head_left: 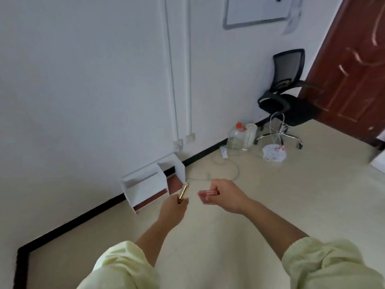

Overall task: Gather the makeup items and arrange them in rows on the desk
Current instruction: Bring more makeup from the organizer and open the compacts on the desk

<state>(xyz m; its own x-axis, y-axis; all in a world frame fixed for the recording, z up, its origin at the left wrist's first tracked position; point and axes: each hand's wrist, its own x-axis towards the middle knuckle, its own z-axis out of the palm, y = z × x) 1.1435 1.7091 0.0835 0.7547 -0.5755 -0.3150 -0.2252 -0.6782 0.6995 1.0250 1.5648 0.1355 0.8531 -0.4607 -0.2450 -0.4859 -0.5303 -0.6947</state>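
My left hand (174,209) grips the lower end of a slim gold tube (184,192), which points up and away from me. My right hand (228,196) holds a flat pink, partly clear case (206,196) by its right side; the case juts out to the left of my fingers. Both hands hang in the air above a beige floor, about a hand's width apart. No desk is in view.
A small white shelf unit (150,184) stands on the floor against the white wall, just beyond my hands. Farther right are a black office chair (285,97), a clear water jug (236,136), a white power strip (224,152) with cable, and a brown door (354,69).
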